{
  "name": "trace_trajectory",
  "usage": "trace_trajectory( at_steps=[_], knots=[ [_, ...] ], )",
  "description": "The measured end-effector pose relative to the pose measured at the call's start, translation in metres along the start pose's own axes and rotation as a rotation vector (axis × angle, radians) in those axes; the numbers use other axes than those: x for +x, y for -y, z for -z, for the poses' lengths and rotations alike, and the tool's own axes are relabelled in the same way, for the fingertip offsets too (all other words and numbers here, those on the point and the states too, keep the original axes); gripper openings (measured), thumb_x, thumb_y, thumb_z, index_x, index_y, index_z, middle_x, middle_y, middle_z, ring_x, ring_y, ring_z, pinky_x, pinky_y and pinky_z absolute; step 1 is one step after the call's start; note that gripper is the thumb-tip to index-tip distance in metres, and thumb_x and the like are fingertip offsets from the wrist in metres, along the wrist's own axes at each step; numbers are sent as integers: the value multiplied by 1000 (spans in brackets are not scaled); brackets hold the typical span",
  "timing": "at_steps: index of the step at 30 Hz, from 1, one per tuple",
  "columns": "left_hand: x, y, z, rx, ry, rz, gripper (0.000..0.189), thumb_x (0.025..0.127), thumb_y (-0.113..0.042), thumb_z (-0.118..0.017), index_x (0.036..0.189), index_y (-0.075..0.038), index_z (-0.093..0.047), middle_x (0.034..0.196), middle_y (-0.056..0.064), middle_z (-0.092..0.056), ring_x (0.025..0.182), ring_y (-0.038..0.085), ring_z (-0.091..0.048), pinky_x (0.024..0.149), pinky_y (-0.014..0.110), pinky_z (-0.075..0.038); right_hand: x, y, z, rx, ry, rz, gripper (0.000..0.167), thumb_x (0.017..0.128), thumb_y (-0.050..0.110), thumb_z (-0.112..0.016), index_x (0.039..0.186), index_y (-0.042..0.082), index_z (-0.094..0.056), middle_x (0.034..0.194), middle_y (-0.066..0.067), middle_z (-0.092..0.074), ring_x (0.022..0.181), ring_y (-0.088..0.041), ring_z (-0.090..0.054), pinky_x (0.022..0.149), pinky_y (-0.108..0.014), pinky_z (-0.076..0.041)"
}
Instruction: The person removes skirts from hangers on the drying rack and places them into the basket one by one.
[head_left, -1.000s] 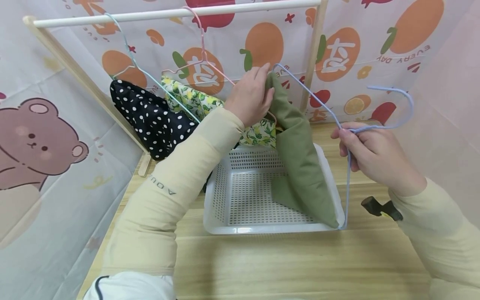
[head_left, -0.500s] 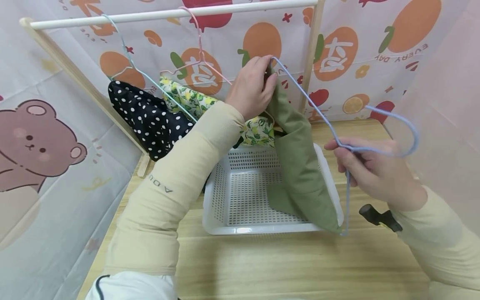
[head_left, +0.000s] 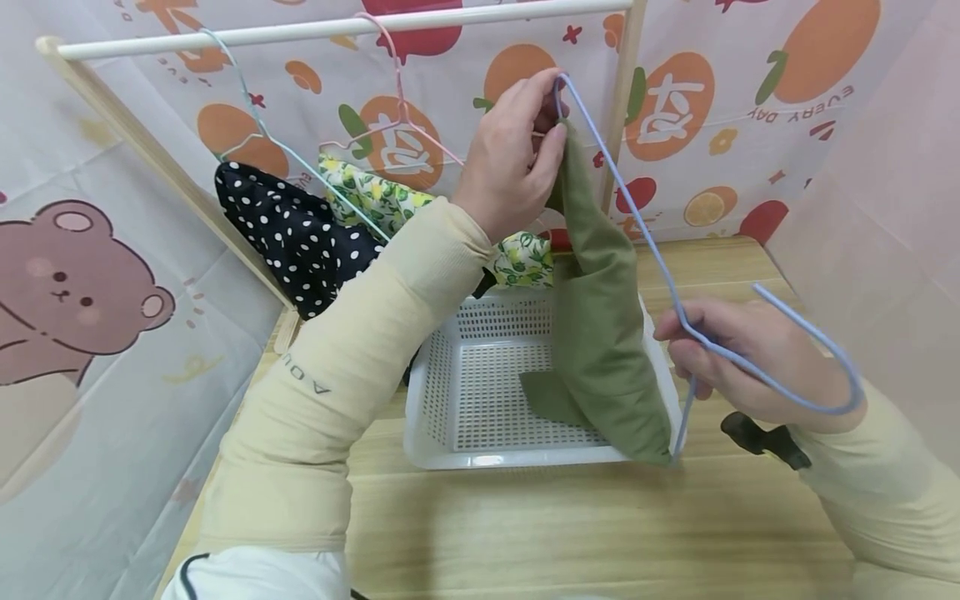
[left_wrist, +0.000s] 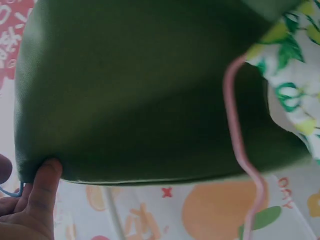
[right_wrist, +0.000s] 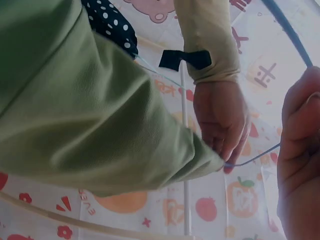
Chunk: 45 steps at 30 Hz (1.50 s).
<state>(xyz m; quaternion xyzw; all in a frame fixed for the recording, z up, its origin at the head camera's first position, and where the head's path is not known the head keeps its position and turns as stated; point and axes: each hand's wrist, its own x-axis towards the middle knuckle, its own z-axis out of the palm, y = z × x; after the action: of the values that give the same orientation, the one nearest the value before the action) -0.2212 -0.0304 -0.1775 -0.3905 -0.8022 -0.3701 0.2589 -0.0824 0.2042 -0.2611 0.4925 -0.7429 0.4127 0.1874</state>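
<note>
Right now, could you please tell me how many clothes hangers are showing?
3: the mint hanger and pink hanger hook over the white rod; the right hand holds the blue hanger.

Wood-grained table (head_left: 525,533) is carrying white perforated basket (head_left: 517,459), which is standing between left and right edges. Rack's wooden foot (head_left: 287,331) is resting just beside left edge.
</note>
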Motion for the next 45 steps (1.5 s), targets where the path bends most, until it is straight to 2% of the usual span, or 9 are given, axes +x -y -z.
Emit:
trace_trajectory(
  at_steps=[3, 7, 16, 20, 28, 35, 38, 42, 45],
  knots=[
    [1, -8, 5, -68, -28, -46, 36, 97, -3, -46, 131, 9, -46, 108, 15, -58, 94, 14, -56, 84, 14, -47, 2, 2, 2, -21, -51, 92, 27, 99, 17, -50, 89, -7, -58, 68, 5, -51, 47, 2, -49, 46, -9, -43],
    [1, -18, 15, -89, -63, -124, 39, 97, -1, -44, 133, 11, -43, 106, 16, -58, 90, 15, -56, 80, 16, -48, 2, 4, 3, -64, -144, 111, 30, 98, 19, -52, 83, -6, -60, 65, 6, -52, 47, 3, -47, 47, -8, -40],
    [-12, -24, 34, -72, -106, -181, 40, 97, -4, -45, 134, 12, -43, 103, 17, -59, 83, 14, -54, 73, 20, -48, 1, -2, 8, 113, -222, 99, 24, 96, 5, -54, 82, -14, -58, 63, -2, -54, 46, -1, -49, 42, -12, -41],
    [-21, -22, 41, -72, -122, -215, 40, 96, -3, -46, 132, 13, -44, 101, 18, -61, 83, 14, -56, 73, 21, -51, 3, -3, 12, 177, -216, 75, 20, 95, 1, -53, 85, -15, -58, 64, -3, -54, 47, -2, -48, 41, -14, -38],
    [-37, -26, 51, -135, -152, -264, 39, 93, 1, -51, 128, 16, -44, 96, 19, -62, 83, 15, -63, 77, 25, -55, 3, -5, 17, 217, -215, 21, 14, 94, -4, -52, 88, -16, -59, 65, -4, -55, 46, -2, -43, 39, -12, -30],
    [-53, -37, 54, -229, -195, -262, 46, 87, 10, -57, 129, 15, -41, 90, 17, -63, 77, 15, -65, 73, 29, -57, 1, -7, 20, 268, -234, -6, 12, 92, -8, -52, 88, -16, -60, 64, -5, -55, 48, -4, -43, 42, -17, -31],
    [-62, -42, 58, -245, -207, -270, 50, 84, 13, -61, 129, 16, -40, 88, 18, -63, 74, 15, -64, 73, 30, -58, 0, -9, 20, 287, -251, -45, 10, 91, -12, -51, 88, -16, -60, 64, -5, -55, 49, -6, -44, 44, -19, -33],
    [-70, -50, 63, -258, -217, -307, 51, 82, 15, -63, 126, 19, -39, 86, 20, -63, 73, 18, -64, 71, 30, -58, 0, -10, 22, 241, -297, -141, 11, 89, -17, -48, 86, -16, -59, 64, -5, -56, 51, -8, -45, 45, -20, -36],
    [-75, -55, 66, -253, -218, -342, 51, 81, 15, -64, 124, 22, -38, 85, 21, -62, 74, 19, -65, 69, 29, -57, 0, -11, 24, 92, -321, -217, 13, 89, -15, -50, 83, -13, -61, 65, -3, -56, 51, -7, -45, 45, -19, -36]
  ],
)
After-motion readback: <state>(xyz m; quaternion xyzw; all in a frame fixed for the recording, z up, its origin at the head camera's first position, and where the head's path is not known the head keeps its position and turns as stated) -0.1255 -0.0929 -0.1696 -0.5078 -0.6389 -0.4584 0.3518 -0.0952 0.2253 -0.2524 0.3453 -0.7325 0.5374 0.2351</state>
